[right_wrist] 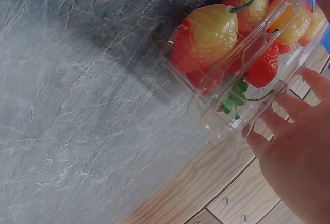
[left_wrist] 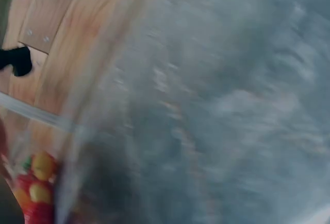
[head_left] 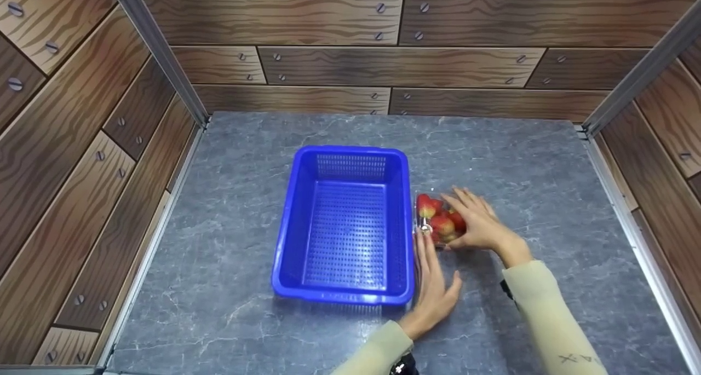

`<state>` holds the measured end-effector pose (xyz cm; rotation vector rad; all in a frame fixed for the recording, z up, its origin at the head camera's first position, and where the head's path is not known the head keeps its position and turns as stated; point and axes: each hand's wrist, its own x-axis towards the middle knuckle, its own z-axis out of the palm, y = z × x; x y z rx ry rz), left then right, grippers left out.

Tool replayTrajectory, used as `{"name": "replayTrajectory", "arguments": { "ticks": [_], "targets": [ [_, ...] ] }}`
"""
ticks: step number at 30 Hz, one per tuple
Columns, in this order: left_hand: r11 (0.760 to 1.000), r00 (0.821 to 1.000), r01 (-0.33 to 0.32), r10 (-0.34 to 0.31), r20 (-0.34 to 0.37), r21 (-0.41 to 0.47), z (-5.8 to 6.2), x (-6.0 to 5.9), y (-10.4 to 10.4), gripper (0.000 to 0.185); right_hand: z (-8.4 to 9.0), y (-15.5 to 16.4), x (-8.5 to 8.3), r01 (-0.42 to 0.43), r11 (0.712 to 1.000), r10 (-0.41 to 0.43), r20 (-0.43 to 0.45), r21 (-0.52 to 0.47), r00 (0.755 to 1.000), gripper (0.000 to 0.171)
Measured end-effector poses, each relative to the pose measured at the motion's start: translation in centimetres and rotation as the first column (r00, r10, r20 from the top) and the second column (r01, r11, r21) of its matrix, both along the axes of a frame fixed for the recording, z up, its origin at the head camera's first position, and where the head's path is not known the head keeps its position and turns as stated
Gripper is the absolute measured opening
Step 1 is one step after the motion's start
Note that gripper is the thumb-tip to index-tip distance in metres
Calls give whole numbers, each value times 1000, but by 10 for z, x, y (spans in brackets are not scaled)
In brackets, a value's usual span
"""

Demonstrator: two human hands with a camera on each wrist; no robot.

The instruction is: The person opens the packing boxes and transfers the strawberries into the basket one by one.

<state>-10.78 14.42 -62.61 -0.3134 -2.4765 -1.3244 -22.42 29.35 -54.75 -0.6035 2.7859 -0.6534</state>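
Right hand (head_left: 482, 225) cupping clear strawberry clamshell (head_left: 438, 221) on table beside blue basket (head_left: 345, 227), left hand (head_left: 432, 287) flat, fingertips touching it; light, flimsy, likely slippery, grip long sides.

Glossy blue perforated plastic basket (head_left: 344, 227), clear shiny plastic clamshell (right_wrist: 242, 74), matt grey marbled tabletop (head_left: 547, 178).

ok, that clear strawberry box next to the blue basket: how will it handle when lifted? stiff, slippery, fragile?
The clear strawberry box looks thin-walled, so it probably flexes under a squeeze rather than staying stiff. Its glossy plastic may be slippery, so holding it from two sides, as the right hand and left hand are placed, seems sensible. The loose strawberries could shift if it tips.
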Motion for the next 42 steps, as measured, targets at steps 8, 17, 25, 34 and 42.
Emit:
{"name": "replayTrajectory", "arguments": {
  "ticks": [8,17,25,34,42],
  "targets": [
    [984,970,-157,137,199,89,-7,-9,-1,93,-1,1,1,2,1000,-2,-8,1,1000,117],
    [957,913,-276,230,338,94,-5,-26,-4,64,1,3,-6,-59,998,60,-30,18,998,112],
    [950,887,-286,214,410,124,-6,-31,-12,65,0,-1,-10,-136,991,137,-39,20,990,107],
    [961,917,-253,201,344,115,-2,-33,-11,71,-10,0,-4,-134,988,148,-202,83,968,105],
    [957,914,-240,166,370,162,-9,-33,-1,78,-19,3,3,-140,976,179,-254,164,950,106]
  ]
}}
